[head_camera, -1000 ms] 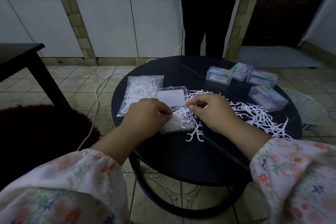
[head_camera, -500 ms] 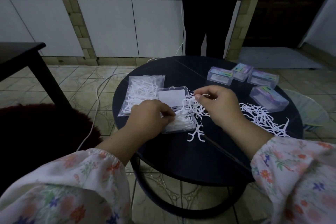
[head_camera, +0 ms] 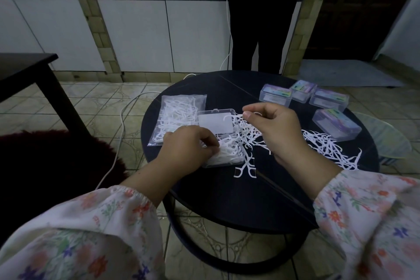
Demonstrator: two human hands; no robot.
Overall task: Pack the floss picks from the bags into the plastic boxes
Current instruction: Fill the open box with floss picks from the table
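Fingertips [head_camera: 246, 114] of right hand [head_camera: 279, 134] pinched together on one floss pick [head_camera: 231, 116], lifted just above the open lid of the clear plastic box [head_camera: 219, 136]; judged to be a single pick teased free of the tangle so as to go in aligned. Left hand [head_camera: 188, 150] curled over the near half of that box, fingers bent onto the picks already laid inside, probably pressing them flat and steadying the box; whether actually pinching any, cannot tell. Lid hinged back toward the far side, leaving the tray clear for loading.

Loose pile of picks [head_camera: 329, 145] spread on the round black table [head_camera: 261, 207] just right of the box, within easy reach of the picking hand; two crossed picks [head_camera: 246, 167] lying apart at the near edge of the box. Full bag [head_camera: 179, 118] flat to the left, touching the box, waiting its turn. Four closed boxes [head_camera: 276, 95] set aside at the far right, seemingly packed already. Dark-clothed legs [head_camera: 261, 29] standing beyond the table.
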